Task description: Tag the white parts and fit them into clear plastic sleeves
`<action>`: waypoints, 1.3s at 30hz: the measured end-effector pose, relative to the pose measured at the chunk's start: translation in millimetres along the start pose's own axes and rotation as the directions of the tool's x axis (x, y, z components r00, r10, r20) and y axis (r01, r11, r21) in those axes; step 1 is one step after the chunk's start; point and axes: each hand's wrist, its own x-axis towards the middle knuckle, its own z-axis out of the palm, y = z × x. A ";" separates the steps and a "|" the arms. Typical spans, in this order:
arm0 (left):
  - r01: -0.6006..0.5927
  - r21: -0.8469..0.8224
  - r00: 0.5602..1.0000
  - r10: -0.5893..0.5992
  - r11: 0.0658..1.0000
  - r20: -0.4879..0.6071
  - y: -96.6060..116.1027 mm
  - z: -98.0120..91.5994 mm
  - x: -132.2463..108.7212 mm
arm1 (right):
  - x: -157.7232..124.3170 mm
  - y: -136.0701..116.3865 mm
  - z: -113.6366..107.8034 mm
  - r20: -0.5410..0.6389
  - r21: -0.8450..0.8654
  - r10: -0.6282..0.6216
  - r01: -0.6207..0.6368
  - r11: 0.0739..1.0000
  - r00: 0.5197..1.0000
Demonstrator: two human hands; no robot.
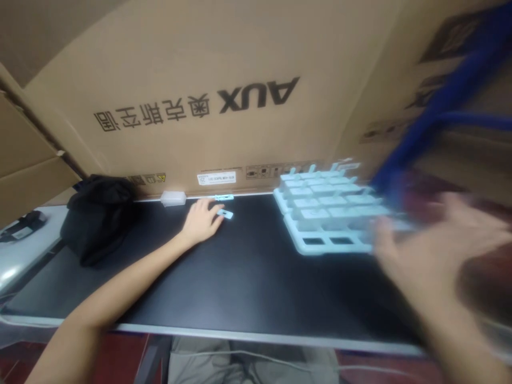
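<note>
My left hand rests near the back of the black table, its thumb and forefinger closed on a small light-blue slotted piece. Just beyond the fingertips lies another small light-blue piece. To the right sits a light-blue tray with rows of square light-blue blocks; two slots along its front edge show dark. My right hand, smeared by motion, is at the tray's right end with thumb and fingers spread apart. Whether it touches the tray cannot be made out.
A large cardboard box stands behind the black tabletop. At the left are a black cloth bundle and a translucent white piece. A blue metal frame rises at the right, and a pale cable hangs below the front edge.
</note>
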 end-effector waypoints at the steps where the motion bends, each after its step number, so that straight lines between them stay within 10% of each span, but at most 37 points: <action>1: 0.037 0.065 0.996 -0.031 0.997 -0.082 -11.6 -3.7 0.7 | 1.8 -17.4 1.9 -0.024 0.024 -0.073 0.074 0.997 0.997; 6: 0.306 0.224 0.923 -0.231 0.925 -0.307 -98.1 -19.1 -11.8 | 1.8 -118.7 48.9 0.182 0.271 -0.518 0.463 0.844 0.836; 10: 0.297 0.212 0.948 -0.261 0.931 -0.182 -147.9 -19.2 -29.3 | -4.5 -173.3 116.9 0.400 0.512 -0.649 0.430 0.744 0.647; 14: 0.300 0.188 0.950 -0.273 0.935 -0.153 -152.8 -13.4 -31.9 | -14.2 -194.1 170.4 0.570 0.584 -0.668 0.337 0.739 0.478; 20: 0.266 0.182 0.964 -0.261 0.947 -0.049 -139.6 -7.5 -22.9 | -26.2 -190.0 184.4 0.629 0.534 -0.618 0.316 0.784 0.471; 27: 0.204 -0.011 0.961 -0.202 0.979 -0.189 -129.5 -2.9 -23.9 | -27.8 -188.3 171.1 0.625 0.496 -0.581 0.308 0.812 0.522; 34: -0.222 -0.467 0.950 0.082 0.856 -0.300 -44.6 19.7 -8.0 | -20.4 -190.6 174.2 0.525 0.608 -0.664 0.311 0.730 0.533; 39: -0.212 -0.513 0.945 0.040 0.832 -0.325 4.5 33.5 24.3 | -20.1 -192.7 175.2 0.503 0.610 -0.669 0.323 0.723 0.547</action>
